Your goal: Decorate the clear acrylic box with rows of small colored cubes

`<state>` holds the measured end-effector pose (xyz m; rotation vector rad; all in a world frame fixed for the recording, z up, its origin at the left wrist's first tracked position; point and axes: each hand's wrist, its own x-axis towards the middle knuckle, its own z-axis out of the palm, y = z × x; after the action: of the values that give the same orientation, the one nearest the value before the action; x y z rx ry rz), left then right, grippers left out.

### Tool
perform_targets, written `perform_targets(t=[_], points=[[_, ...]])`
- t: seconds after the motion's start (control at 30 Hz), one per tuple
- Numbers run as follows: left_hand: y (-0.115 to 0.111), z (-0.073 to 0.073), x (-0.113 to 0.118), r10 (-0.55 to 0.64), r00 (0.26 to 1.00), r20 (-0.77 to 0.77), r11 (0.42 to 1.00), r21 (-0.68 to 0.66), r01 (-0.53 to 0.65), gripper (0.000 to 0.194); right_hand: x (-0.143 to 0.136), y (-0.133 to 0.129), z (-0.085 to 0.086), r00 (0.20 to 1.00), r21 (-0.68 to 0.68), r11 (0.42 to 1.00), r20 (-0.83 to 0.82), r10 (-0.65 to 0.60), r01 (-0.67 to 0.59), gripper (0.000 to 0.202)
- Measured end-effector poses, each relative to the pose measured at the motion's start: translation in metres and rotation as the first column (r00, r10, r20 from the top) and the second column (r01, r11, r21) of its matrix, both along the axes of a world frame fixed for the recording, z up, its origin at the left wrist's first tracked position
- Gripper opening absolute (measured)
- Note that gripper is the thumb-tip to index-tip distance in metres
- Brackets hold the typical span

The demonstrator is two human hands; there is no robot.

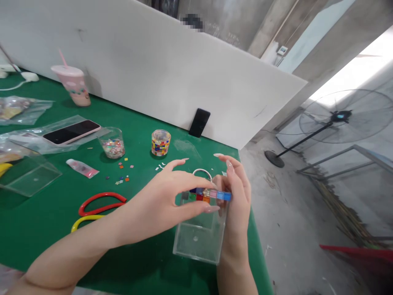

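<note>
Head view: we have the clear box (199, 246) near the green worktop's (138, 266) right edge.
Right-hand grip: our right hand (240, 200) is wrapped around the box's side.
Left-hand grip: our left hand (159, 198) has thumb and fingertip at the coloured tiles (220, 195); we cannot tell whether they pinch one.
Tile alignment: we should press lightly, square to neighbours, bracing the wall behind.

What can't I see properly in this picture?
In the head view:
- Where the red handle and yellow handle lead: hidden by the left arm.
- Part of the clear box: covered by the right hand.
- The rest of the plastic bag: cut off by the left edge.
- Any words on the pink tube: blurred, too small.
</note>
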<state>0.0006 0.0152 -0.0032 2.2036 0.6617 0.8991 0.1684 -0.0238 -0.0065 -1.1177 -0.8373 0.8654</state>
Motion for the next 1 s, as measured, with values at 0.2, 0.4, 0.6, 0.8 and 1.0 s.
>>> perform_targets(t=[0.2,0.4,0.6,0.8,1.0], points=[[0.000,0.003,-0.003,-0.019,0.999,-0.039,0.999,0.028,0.020,0.017,0.001,0.000,-0.003,1.000,0.057,0.998,0.003,0.011,-0.011,0.026],[-0.002,0.004,-0.006,-0.030,0.998,-0.053,0.997,0.072,0.034,0.018,-0.003,-0.005,0.003,0.999,-0.021,1.000,0.028,-0.022,0.023,0.027],[-0.001,0.004,-0.006,-0.033,0.998,-0.052,0.999,-0.010,0.033,0.009,-0.005,-0.007,0.004,0.997,-0.006,0.999,0.076,-0.035,0.035,0.027],[-0.001,0.006,-0.008,-0.027,0.997,-0.079,0.999,-0.028,0.025,0.009,-0.004,-0.007,0.003,0.994,-0.022,1.000,0.112,0.008,-0.006,0.026],[0.004,0.009,-0.005,-0.059,0.995,-0.086,0.992,-0.118,0.049,0.016,-0.002,-0.003,-0.006,0.993,0.049,0.998,0.106,0.043,-0.049,0.027]])
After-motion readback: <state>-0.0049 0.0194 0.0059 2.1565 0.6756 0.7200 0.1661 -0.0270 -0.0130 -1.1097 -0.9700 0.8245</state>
